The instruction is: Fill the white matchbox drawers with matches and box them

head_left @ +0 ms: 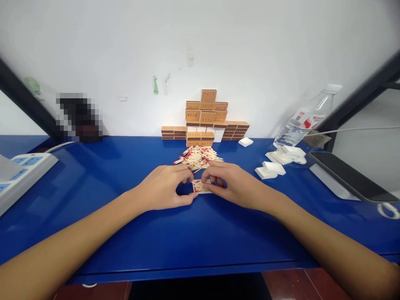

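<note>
Both my hands meet at the middle of the blue table (187, 237). My left hand (165, 187) and my right hand (231, 183) pinch a small white matchbox tray (200, 187) with red-tipped matches in it, fingers curled round its ends. Just behind the hands lies a loose pile of matches (198, 156). Further back, against the white wall, stands a stack of brown matchboxes (206, 121).
Several empty white trays (275, 166) lie to the right, one more (245, 141) near the stack. A plastic water bottle (304, 118) leans at the back right, beside a dark phone (350, 177) on a stand. A power strip (21, 173) sits at the left edge.
</note>
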Demonstrator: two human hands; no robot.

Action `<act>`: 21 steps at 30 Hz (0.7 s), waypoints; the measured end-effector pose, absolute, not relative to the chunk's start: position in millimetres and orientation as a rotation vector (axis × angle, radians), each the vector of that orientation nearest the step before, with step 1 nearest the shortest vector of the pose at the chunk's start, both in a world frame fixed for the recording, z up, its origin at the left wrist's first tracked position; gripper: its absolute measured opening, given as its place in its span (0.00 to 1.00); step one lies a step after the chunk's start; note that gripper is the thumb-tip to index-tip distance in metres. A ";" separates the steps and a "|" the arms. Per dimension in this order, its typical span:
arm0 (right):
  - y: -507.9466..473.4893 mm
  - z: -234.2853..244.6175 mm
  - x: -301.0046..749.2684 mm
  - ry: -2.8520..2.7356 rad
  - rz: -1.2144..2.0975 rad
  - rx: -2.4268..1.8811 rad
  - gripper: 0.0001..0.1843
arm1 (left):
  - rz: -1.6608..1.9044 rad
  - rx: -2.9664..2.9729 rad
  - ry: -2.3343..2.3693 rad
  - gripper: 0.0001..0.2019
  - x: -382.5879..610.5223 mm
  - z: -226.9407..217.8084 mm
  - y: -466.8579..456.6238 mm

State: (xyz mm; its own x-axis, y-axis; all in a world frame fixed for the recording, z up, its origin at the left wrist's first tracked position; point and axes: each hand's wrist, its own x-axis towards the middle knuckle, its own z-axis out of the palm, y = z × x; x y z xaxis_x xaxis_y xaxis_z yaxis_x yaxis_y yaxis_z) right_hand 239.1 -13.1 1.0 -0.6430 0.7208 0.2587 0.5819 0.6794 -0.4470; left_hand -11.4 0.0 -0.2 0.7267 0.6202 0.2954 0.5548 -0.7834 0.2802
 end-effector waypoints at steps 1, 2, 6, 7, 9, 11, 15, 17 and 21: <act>-12.9 0.5 239.3 -2.483 0.459 -1.008 0.03 | 0.565 2.760 0.945 0.12 -11.4 -0.1 -0.1; -12.6 -0.1 239.5 -2.486 0.464 -1.010 0.03 | 0.566 2.764 0.944 0.12 -11.5 0.1 -0.1; -11.7 -2.6 240.2 -2.486 0.497 -1.042 0.05 | 0.572 2.766 0.942 0.12 -11.2 0.8 -0.1; -12.0 -2.7 240.1 -2.489 0.502 -1.045 0.06 | 0.579 2.765 0.942 0.12 -11.1 0.8 -0.1; -13.4 -1.7 239.4 -2.494 0.510 -1.048 0.06 | 0.588 2.767 0.948 0.12 -10.7 0.8 -0.3; -15.7 0.8 238.6 -2.506 0.510 -1.045 0.06 | 0.588 2.773 0.958 0.11 -10.3 1.0 -0.5; -18.9 5.6 237.8 -2.507 0.485 -1.032 0.08 | 0.574 2.773 0.956 0.11 -9.6 2.6 -1.5; -18.7 5.8 237.2 -2.478 0.470 -1.026 0.07 | 0.579 2.767 0.947 0.11 -9.3 3.1 -2.5; -18.3 2.8 233.0 -2.442 0.494 -1.014 0.04 | 0.610 2.773 0.903 0.12 -8.7 1.8 -4.5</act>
State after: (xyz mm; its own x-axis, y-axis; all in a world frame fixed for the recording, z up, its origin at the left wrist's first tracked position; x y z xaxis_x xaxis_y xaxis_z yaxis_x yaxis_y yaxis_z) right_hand 233.0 -18.3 2.8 -0.6298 0.7304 0.2643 0.5702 0.6658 -0.4813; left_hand -8.7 -4.5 1.8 0.7343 0.5935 0.3295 0.5272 -0.8044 0.2739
